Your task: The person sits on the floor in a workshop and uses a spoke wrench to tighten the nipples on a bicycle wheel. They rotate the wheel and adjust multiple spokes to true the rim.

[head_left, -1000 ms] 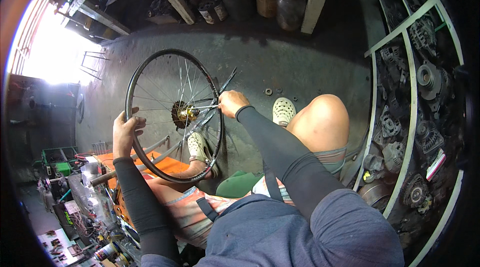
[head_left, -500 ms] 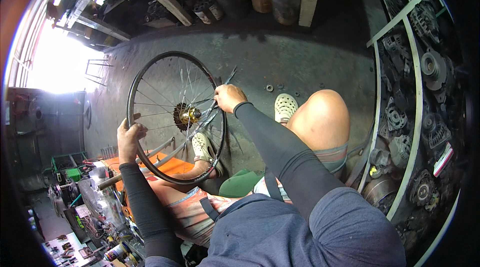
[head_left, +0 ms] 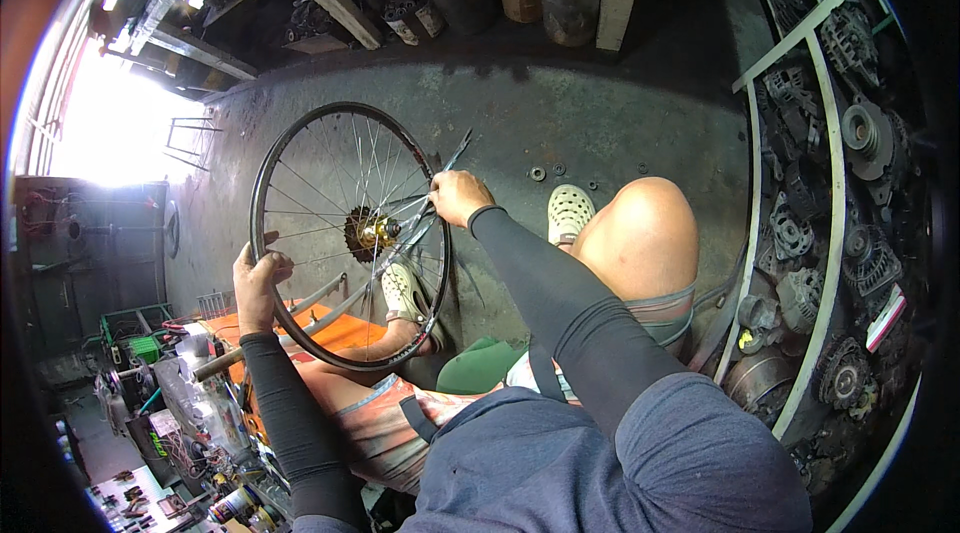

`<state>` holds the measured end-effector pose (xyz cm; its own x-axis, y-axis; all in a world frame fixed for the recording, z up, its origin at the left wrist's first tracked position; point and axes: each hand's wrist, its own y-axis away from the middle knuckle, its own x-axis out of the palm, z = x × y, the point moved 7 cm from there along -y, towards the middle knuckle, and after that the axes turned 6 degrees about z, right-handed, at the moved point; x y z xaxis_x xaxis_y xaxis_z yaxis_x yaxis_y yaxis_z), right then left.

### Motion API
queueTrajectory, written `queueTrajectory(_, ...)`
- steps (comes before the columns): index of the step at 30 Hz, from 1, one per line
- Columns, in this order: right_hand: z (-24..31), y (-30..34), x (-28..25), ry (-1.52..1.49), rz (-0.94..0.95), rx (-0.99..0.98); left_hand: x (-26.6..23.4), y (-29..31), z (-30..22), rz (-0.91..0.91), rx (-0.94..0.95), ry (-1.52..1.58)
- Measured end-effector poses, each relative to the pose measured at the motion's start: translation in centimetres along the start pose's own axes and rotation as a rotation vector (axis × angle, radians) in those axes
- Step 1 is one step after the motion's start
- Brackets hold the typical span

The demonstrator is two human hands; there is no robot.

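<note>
A bicycle wheel (head_left: 262,165) with a black rim stands tilted between my knees, its gold hub (head_left: 380,231) and dark sprocket cassette (head_left: 359,235) facing up to the right. Thin spokes run from hub to rim on the left and top. My left hand (head_left: 262,278) is closed round the rim's left side, fingers reaching inside it. At the right side of the rim, my right hand (head_left: 460,198) is closed on a bunch of silver spokes (head_left: 408,231), some of whose ends stick out past the rim. Its fingertips are partly hidden.
Several small round metal parts (head_left: 538,174) lie on the floor beyond my right shoe (head_left: 571,213). A rack of used machine parts (head_left: 818,183) stands at the right. Tools and wires clutter the lower left, beside an orange surface (head_left: 350,331). Drums (head_left: 570,3) line the back.
The wheel has shifted very slightly to the left in the picture. Both hands keep their grip, almost unmoved.
</note>
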<state>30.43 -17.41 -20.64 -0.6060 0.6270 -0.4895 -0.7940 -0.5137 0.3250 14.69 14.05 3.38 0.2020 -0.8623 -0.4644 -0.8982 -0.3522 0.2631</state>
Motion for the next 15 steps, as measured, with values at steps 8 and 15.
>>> queueTrajectory(8,-1.9,-2.0,6.0,0.342,0.544,-0.234,0.7,1.1,0.0,0.023,0.061,-0.009)
queueTrajectory(15,-8.7,-0.4,6.8,-0.890,0.771,0.455,7.0,5.6,-3.3,0.090,0.134,-0.206)
